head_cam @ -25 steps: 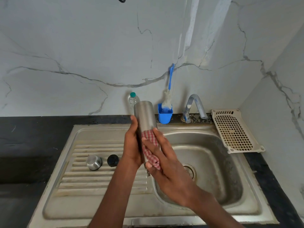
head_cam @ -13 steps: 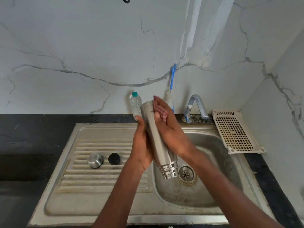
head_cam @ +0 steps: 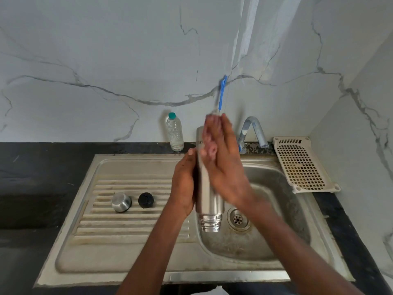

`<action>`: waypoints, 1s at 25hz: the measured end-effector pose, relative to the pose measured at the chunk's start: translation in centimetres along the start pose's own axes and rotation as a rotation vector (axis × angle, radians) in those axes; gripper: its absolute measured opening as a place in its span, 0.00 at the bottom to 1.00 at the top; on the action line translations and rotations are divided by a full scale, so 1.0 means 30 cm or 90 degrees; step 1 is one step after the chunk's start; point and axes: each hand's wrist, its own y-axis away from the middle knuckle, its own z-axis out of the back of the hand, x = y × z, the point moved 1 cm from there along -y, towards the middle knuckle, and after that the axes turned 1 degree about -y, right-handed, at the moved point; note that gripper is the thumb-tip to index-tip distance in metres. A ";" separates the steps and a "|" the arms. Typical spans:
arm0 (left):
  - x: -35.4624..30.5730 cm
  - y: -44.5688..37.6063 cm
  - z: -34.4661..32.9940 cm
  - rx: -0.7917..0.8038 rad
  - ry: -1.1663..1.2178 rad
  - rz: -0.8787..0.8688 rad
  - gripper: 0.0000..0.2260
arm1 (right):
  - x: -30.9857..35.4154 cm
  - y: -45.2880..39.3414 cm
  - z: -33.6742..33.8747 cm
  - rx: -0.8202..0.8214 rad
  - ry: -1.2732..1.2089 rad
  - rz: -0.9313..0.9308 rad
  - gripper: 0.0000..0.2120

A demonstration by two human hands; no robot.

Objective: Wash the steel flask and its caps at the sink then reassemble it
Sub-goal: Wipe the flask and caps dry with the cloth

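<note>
The left hand (head_cam: 184, 184) is wrapped around the side of the steel flask (head_cam: 209, 201), thumb up along its wall, holding it mouth-down over the sink bowl (head_cam: 282, 209). The right hand (head_cam: 223, 165) lies flat against the upper part of the flask, fingers stretched toward its base. It is blurred, and something reddish shows at the fingertips, most likely a cloth (head_cam: 209, 143), though I cannot tell how it is held. The flask's threaded neck hangs just above the bowl, close to the drain (head_cam: 237, 219).

On the ribbed draining board (head_cam: 131, 222) to the left stand the steel cap (head_cam: 121, 202) and, just beside it, the black cap (head_cam: 145, 200), both apart from the flask. The tap (head_cam: 254, 132) at the back edge shows no running water.

This looks like the rubbing or wiping of the flask's outside, with the caps not yet fitted. Next, the wiping hand would need to finish and let go of the cloth; the flask must then be turned mouth-up and kept steady while the black cap goes on first, then the steel one.
</note>
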 end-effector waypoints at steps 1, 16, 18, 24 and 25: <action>-0.003 0.011 -0.016 0.010 0.007 0.016 0.24 | 0.001 -0.049 0.011 -0.019 -0.107 -0.061 0.31; -0.032 0.000 0.006 -0.024 -0.026 -0.013 0.22 | 0.036 0.066 0.002 0.018 0.015 0.039 0.32; -0.038 0.026 -0.019 -0.010 -0.016 0.014 0.23 | 0.044 -0.038 0.024 -0.021 -0.168 -0.083 0.31; -0.103 0.017 -0.007 -0.103 0.069 0.014 0.39 | 0.051 0.075 -0.004 0.142 -0.335 -0.203 0.29; -0.107 -0.006 0.013 -0.128 0.089 0.004 0.42 | 0.052 0.136 -0.014 0.153 -0.334 -0.181 0.30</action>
